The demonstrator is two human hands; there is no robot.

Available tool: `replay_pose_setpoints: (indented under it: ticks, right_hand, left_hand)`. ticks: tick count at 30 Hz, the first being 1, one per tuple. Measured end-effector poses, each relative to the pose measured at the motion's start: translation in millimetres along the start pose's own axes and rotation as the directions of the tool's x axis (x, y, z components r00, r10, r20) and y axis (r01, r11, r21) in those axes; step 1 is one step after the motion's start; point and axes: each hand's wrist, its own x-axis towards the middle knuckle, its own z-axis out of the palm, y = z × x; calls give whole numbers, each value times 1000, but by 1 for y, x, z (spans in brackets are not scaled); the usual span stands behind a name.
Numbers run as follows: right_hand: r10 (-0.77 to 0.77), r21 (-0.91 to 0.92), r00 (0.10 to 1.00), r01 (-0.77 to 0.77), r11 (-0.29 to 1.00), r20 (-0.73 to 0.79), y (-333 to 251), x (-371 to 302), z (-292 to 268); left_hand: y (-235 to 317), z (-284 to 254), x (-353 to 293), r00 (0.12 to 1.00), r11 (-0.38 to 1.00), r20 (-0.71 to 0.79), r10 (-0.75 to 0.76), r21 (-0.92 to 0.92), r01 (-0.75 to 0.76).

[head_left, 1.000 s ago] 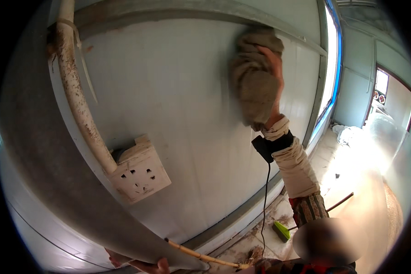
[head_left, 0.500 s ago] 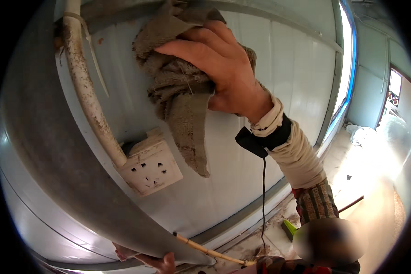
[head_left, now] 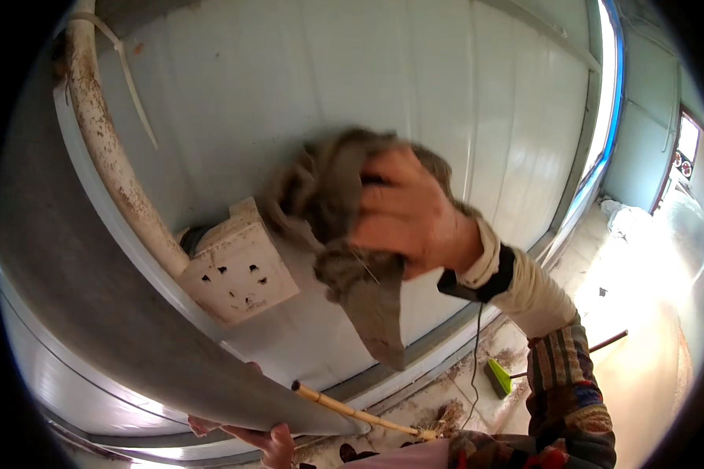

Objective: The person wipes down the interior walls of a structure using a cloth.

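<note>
With fingers gripping the cloth (head_left: 336, 184), the right hand (head_left: 418, 215) has dropped, bringing it just right of the socket box (head_left: 242, 277); the left hand's (head_left: 278, 447) grip is unclear.

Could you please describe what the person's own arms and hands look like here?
The right hand is bare. Its wrist wears a black strap with a black box-like device and a thin dark cable. A wrinkled cream sleeve covers the forearm; higher up is a patterned sleeve with stripes and red patches. The left hand is bare too; its sleeve is unclear.
</note>
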Motion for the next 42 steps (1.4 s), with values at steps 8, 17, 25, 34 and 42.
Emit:
replay_pose_setpoints:
  ticks: [8,17,25,34,42]
  right_hand:
    - [59,79,996,-64,995,64,-79,-100,69]
    - [184,-223,957,-235,946,-225,-23,-9,16]
    - [137,-241,841,-300,923,-523,23,47,-11]
    - [385,-97,782,-488,868,-490,-79,-46,106]
    - [664,-91,593,-773,628,-454,-142,-152,149]
  left_hand:
    - [-2,-6,-1,998,996,-29,-59,68,61]
    - [17,-7,4,993,993,-53,-104,46,106]
    - [14,-10,4,989,994,-95,-113,-8,113]
    - [1,-13,7,991,976,-127,32,216,-3]
    - [3,-22,-9,978,900,-158,137,431,-56]
